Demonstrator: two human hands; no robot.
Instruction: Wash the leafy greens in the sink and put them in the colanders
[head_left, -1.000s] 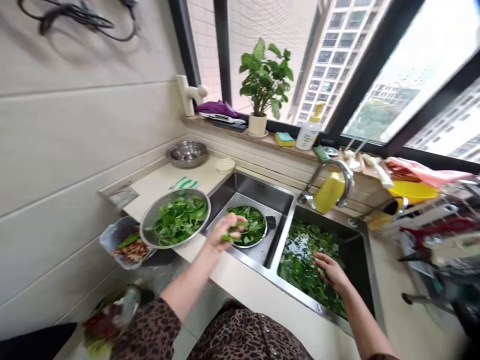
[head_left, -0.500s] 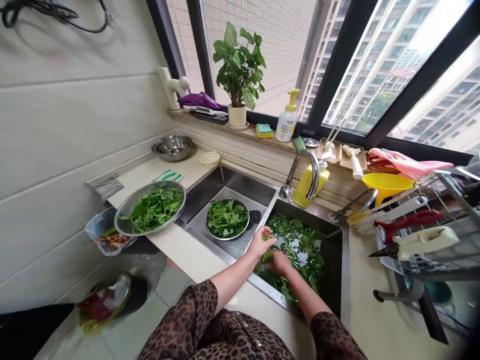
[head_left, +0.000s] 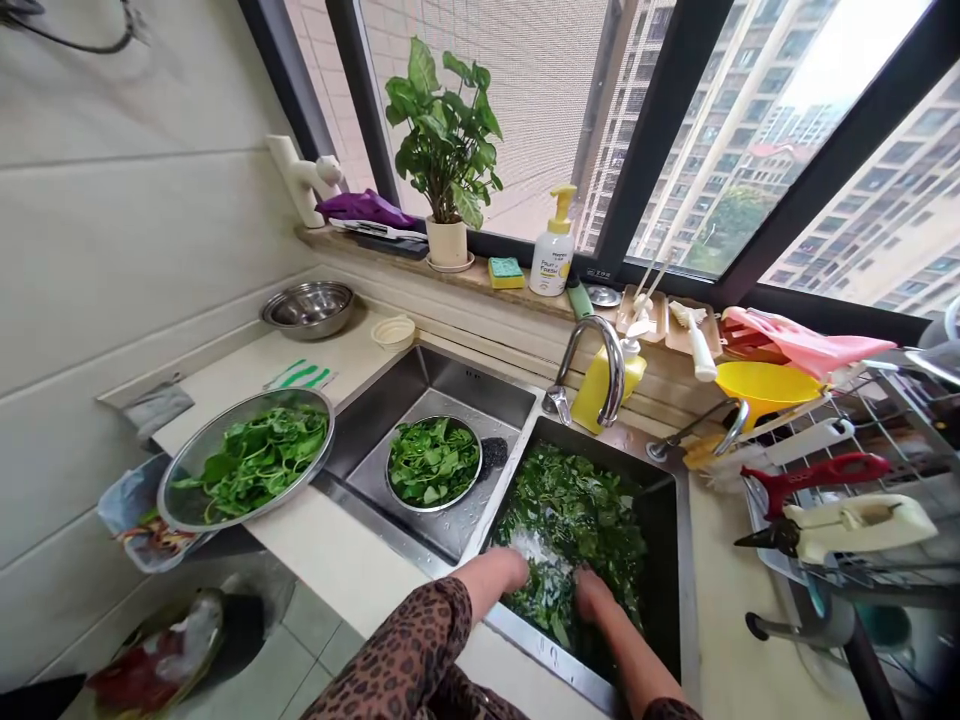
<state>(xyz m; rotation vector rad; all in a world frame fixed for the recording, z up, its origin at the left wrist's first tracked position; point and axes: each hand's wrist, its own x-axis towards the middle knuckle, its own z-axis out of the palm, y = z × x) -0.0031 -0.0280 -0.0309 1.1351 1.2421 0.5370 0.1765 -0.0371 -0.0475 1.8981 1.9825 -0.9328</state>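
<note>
Leafy greens [head_left: 570,500] float and lie under the water in the right sink basin [head_left: 667,560]. My left hand [head_left: 516,568] is in the water at the basin's left side, its fingers hidden below the surface. Also sunk among the leaves, my right hand [head_left: 592,592] shows only its back and wrist. Whether either one grips any leaves I cannot make out. To the left, a round bowl of picked greens [head_left: 435,462] stands in the other basin [head_left: 427,385]. A larger colander [head_left: 328,440] with more leafy stems rests on the counter.
A chrome faucet [head_left: 613,360] rises behind the basins. On the right is a wire rack [head_left: 907,430] with red-handled scissors [head_left: 825,475]. Steel bowls [head_left: 311,312] sit at the back left. A soap bottle [head_left: 553,255] and potted plant [head_left: 448,240] line the sill.
Both hands, which were together above the greens, have gone down into the water and moved apart. The water between them is now stirred. The view has shifted slightly to the right.
</note>
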